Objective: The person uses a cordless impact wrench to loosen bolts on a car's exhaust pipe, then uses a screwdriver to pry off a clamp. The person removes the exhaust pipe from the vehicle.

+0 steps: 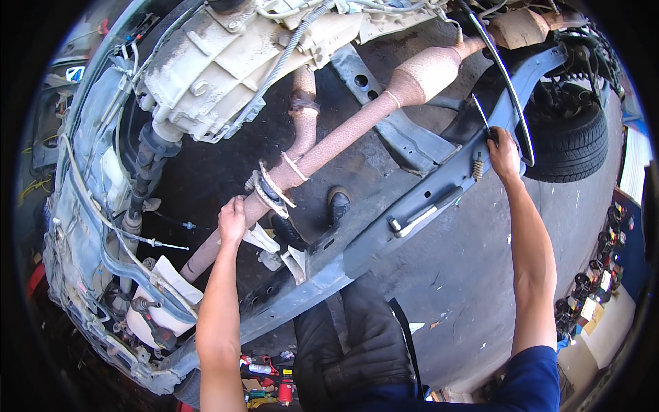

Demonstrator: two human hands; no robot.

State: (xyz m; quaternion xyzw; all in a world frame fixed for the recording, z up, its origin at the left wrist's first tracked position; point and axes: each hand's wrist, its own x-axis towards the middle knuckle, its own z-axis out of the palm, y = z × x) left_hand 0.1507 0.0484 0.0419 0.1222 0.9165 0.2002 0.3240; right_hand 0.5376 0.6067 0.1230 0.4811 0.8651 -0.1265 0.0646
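My left hand is closed over the rusty exhaust pipe, just below its flange joint. At the upper right my right hand is wrapped around the dark handle of a screwdriver-like tool. Its thin, bright metal shaft points up and away from me; the exact kind of tool is hard to make out. That hand is beside the blue-grey frame rail, near a small rusty coil spring. A second rusty pipe joins the main one above the flange.
A pale metal transmission housing hangs at the upper left. A catalytic converter sits farther up the pipe. To the right is a black tyre. A black curved bar passes near my right hand. Boots show on the floor below.
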